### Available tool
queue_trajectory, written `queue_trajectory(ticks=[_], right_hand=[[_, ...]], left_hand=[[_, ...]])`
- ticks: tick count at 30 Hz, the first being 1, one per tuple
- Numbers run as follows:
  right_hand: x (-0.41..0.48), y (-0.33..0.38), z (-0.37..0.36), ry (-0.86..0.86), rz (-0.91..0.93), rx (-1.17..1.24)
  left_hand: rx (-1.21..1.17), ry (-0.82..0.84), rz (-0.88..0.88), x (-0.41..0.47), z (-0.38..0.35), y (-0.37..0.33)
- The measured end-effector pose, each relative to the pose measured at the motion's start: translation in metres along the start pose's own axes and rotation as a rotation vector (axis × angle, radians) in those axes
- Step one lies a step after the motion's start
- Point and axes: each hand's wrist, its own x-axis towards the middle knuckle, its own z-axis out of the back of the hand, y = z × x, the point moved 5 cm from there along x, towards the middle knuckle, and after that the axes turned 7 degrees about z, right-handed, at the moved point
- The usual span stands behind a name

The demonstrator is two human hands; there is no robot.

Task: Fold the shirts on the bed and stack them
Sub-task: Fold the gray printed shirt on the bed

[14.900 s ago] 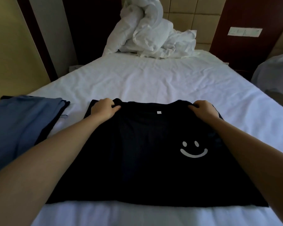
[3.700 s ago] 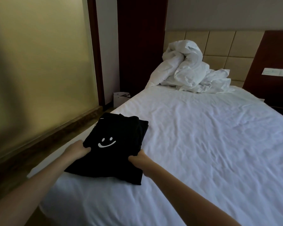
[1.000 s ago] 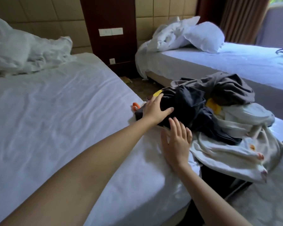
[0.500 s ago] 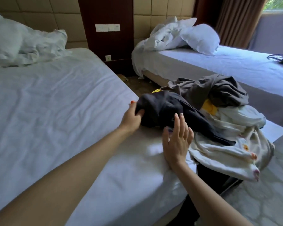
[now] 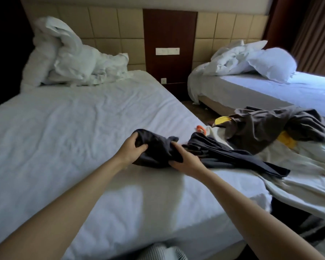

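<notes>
The dark shirt [image 5: 158,152] lies bunched near the right edge of the bed [image 5: 73,132], its tail trailing right onto the pile [image 5: 261,128] of unfolded clothes. My left hand [image 5: 131,149] has its fingers [image 5: 142,146] curled round the bunched end. My right hand [image 5: 186,161], just beside it, pinches the cloth between thumb and fingers. I judge both grips are meant to drag the shirt clear of the pile onto bare sheet, where it can be spread flat for folding.
</notes>
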Motion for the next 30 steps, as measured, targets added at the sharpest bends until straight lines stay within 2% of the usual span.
queue_trajectory(ticks=[1, 3, 5, 7, 8, 9, 10, 11, 12, 13, 15, 16, 18, 20, 22, 24, 25, 27, 30], right_hand=[[0.005, 0.012, -0.008, 0.036, 0.004, -0.026], [0.008, 0.039, -0.020, -0.006, 0.065, -0.073], [-0.001, 0.070, -0.034, -0.034, 0.215, -0.116], [-0.015, 0.090, -0.051, 0.059, 0.369, -0.151], [-0.021, 0.094, -0.056, 0.134, 0.415, -0.138], [-0.027, 0.093, -0.059, 0.202, 0.429, -0.070], [-0.031, 0.090, -0.057, 0.234, 0.401, 0.089], [-0.032, 0.085, -0.051, 0.196, 0.345, 0.298], [-0.031, 0.075, -0.041, 0.076, 0.285, 0.437], [-0.030, 0.063, -0.029, -0.088, 0.228, 0.452], [-0.030, 0.037, -0.004, -0.352, 0.114, 0.097], [-0.030, 0.023, 0.005, -0.361, 0.035, -0.154], [-0.031, -0.017, 0.014, -0.135, -0.210, -0.473], [-0.039, -0.048, 0.024, -0.012, -0.355, -0.512], [-0.040, -0.057, 0.039, -0.123, -0.318, -0.361], [-0.024, -0.055, 0.060, -0.278, -0.239, -0.039], [-0.015, -0.051, 0.067, -0.314, -0.212, 0.166], [0.001, -0.037, 0.067, -0.275, -0.237, 0.540], [0.015, -0.019, 0.063, -0.241, -0.210, 0.893]], left_hand=[[0.036, -0.051, 0.047, -0.002, 0.018, 0.010], [0.108, -0.132, 0.186, -0.009, 0.052, 0.036], [0.218, -0.138, 0.352, -0.017, 0.078, 0.064], [0.347, -0.174, 0.484, -0.027, 0.096, 0.083], [0.437, -0.258, 0.473, -0.029, 0.102, 0.084], [0.507, -0.350, 0.360, -0.029, 0.105, 0.077], [0.545, -0.417, 0.180, -0.028, 0.101, 0.064], [0.552, -0.426, -0.007, -0.028, 0.091, 0.047], [0.542, -0.369, -0.139, -0.029, 0.077, 0.031], [0.531, -0.262, -0.226, -0.028, 0.058, 0.018], [0.599, 0.032, -0.311, -0.026, 0.010, 0.000], [0.673, 0.149, -0.338, -0.025, -0.013, -0.005], [0.860, 0.265, -0.360, -0.018, -0.052, -0.006], [1.006, 0.311, -0.217, -0.008, -0.073, 0.005], [1.055, 0.319, -0.089, 0.000, -0.077, 0.017], [0.935, 0.314, -0.109, 0.007, -0.071, 0.016], [0.825, 0.332, -0.109, 0.008, -0.066, 0.015], [0.581, 0.361, -0.099, 0.006, -0.050, 0.010], [0.132, 0.235, -0.111, 0.000, -0.013, -0.006]])
